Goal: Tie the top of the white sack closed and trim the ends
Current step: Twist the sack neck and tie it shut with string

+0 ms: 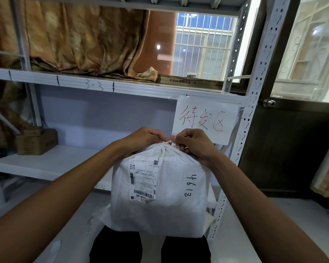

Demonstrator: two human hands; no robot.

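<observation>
A full white woven sack (179, 196) stands upright in front of me, resting against my dark-trousered legs. It carries a shipping label (143, 179) and the handwritten number 46128. Its top is gathered into a tight neck (164, 146). My left hand (142, 136) pinches the neck from the left. My right hand (194, 144) grips it from the right, fingers closed on a thin clear tie (172, 140) at the gather. The tie's ends are mostly hidden by my fingers.
A white metal shelving rack (103, 86) stands right behind the sack, with a paper sign in red writing (203, 120) taped to it. A cardboard box (36, 141) sits on the lower shelf at left. A dark door (285, 149) is at right.
</observation>
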